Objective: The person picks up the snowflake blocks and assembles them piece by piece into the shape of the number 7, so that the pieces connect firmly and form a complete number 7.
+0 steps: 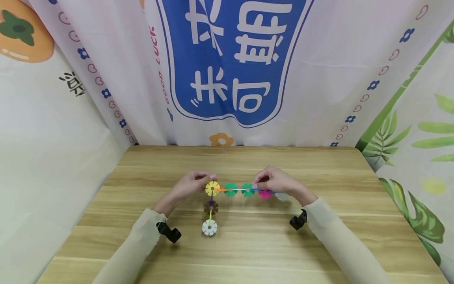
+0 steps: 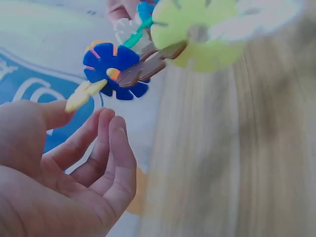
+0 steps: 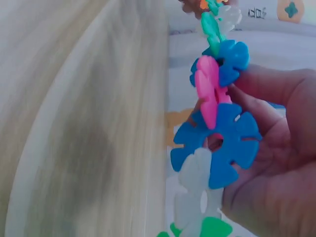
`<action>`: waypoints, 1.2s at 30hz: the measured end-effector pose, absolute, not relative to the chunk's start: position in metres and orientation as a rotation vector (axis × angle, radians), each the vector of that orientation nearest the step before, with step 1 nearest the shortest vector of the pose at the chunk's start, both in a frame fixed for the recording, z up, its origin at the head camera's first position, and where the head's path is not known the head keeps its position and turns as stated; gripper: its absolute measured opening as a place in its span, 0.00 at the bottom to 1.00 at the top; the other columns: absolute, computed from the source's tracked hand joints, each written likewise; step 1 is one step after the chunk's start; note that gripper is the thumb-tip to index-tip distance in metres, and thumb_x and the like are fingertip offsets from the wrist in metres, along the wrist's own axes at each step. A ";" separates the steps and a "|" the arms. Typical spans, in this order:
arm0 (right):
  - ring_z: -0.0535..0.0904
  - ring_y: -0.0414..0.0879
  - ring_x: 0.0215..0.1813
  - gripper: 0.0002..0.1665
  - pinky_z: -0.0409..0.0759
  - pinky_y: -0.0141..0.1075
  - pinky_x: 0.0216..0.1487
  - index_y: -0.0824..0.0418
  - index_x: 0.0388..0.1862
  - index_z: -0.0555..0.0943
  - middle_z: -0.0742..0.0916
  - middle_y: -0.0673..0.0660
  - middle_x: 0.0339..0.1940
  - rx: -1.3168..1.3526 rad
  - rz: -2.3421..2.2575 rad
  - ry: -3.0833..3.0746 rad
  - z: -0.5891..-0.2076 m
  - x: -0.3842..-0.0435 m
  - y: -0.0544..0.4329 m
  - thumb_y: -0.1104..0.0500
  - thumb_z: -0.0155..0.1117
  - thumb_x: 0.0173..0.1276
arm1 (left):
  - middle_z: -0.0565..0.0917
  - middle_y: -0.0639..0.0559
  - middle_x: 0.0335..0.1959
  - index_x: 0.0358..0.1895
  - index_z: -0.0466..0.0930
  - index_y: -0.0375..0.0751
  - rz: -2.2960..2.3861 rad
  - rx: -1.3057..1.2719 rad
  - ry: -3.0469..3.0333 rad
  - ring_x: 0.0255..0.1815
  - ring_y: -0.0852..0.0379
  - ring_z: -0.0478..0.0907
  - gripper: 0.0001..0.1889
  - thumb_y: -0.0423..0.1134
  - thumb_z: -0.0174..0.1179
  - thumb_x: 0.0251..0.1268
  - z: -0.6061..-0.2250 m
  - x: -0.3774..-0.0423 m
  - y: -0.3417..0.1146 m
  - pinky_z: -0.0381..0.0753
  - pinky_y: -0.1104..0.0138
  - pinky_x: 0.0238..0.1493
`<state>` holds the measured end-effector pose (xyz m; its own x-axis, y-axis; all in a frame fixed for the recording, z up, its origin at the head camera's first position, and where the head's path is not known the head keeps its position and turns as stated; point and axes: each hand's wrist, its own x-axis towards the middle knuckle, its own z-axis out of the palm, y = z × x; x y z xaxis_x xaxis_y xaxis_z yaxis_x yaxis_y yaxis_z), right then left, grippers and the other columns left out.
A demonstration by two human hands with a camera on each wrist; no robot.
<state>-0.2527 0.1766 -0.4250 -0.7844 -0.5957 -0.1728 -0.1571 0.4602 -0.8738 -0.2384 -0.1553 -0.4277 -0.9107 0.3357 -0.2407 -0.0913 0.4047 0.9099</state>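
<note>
A chain of slotted plastic discs, bent like an L, spans between my hands. My left hand (image 1: 193, 183) holds the yellow disc (image 1: 212, 188) at the corner; its thumb touches the edge, while the index fingertip's contact is unclear. From that corner a dark blue disc (image 2: 111, 69), a brown disc (image 1: 211, 208), another yellow disc (image 2: 197, 37) and a white disc (image 1: 209, 227) run toward me. Rightward come orange, green, white and green discs. My right hand (image 1: 274, 181) pinches a blue disc (image 2: 146, 10) beside the pink disc (image 3: 207, 91); a second blue disc (image 3: 217, 143) follows.
Beneath the chain lies a wood-grain table (image 1: 241, 252), with faint shadows on it. A printed curtain (image 1: 142, 79) stands right behind the table's far edge, and more printed cloth hangs at both sides. Each wrist carries a small black camera (image 1: 170, 232).
</note>
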 end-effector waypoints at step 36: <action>0.88 0.45 0.36 0.16 0.91 0.39 0.44 0.68 0.58 0.78 0.90 0.54 0.39 -0.310 -1.605 1.864 -0.450 -0.226 0.191 0.62 0.66 0.75 | 0.89 0.48 0.41 0.60 0.81 0.28 1.805 0.011 2.084 0.46 0.51 0.89 0.17 0.37 0.62 0.78 -0.438 -0.262 -0.177 0.88 0.58 0.60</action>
